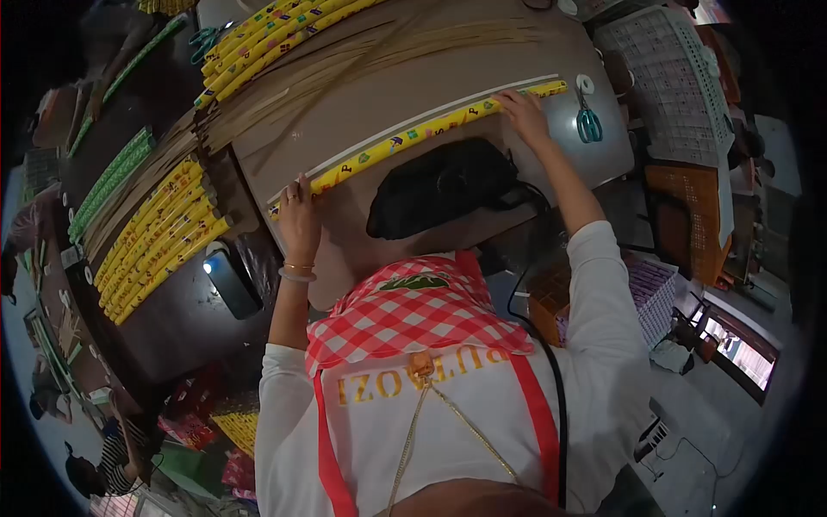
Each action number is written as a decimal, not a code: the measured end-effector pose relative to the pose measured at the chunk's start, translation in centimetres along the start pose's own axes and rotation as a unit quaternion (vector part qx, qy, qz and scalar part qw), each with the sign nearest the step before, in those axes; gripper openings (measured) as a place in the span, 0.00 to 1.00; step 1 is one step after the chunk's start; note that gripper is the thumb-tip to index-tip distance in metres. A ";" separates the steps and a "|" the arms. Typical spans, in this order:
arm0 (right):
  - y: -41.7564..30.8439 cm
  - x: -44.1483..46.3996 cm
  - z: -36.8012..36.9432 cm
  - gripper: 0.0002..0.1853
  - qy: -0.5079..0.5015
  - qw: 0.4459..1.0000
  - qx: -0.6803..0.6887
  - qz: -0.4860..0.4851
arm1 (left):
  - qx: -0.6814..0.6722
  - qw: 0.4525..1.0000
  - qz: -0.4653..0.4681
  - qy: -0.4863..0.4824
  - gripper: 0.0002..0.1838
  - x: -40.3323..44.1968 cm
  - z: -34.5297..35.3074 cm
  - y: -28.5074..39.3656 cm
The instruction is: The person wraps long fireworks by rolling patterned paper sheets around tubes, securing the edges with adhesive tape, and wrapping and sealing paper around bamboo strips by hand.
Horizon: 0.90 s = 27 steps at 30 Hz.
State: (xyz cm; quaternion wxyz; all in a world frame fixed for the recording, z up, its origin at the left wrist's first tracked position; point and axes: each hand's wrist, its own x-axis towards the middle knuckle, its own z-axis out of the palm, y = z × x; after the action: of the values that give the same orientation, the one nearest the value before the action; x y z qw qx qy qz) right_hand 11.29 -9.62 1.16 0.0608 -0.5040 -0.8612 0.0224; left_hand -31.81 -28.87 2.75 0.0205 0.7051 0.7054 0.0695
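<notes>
A long yellow patterned roll (413,138) lies slantwise across the table, with a pale strip along its far edge. My left hand (299,211) rests on its left end, fingers bent over it. Near the right end, my right hand (524,116) presses on the roll, its fingers spread. Between my forearms a black bag (444,185) lies on the table, just nearer to me than the roll. Teal-handled scissors (588,125) and a small white tape roll (585,84) lie beyond the roll's right end.
Several more yellow rolls (267,43) and long brown strips (345,73) lie at the far side. At the left are a stack of yellow rolls (159,241), green rolls (112,181) and a phone (233,280). A person (112,457) is at the lower left.
</notes>
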 end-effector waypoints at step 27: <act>-1.2 -1.7 -1.3 0.24 0.005 1.000 0.003 -0.009 | -0.025 0.998 -0.023 0.058 0.14 -0.6 1.2 0.0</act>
State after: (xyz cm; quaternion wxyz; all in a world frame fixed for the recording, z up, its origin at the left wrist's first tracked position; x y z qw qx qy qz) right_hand 11.24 -11.68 2.48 0.0672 -0.4964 -0.8652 0.0222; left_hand -31.67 -29.37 1.47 -0.0011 0.6830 0.7192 0.1277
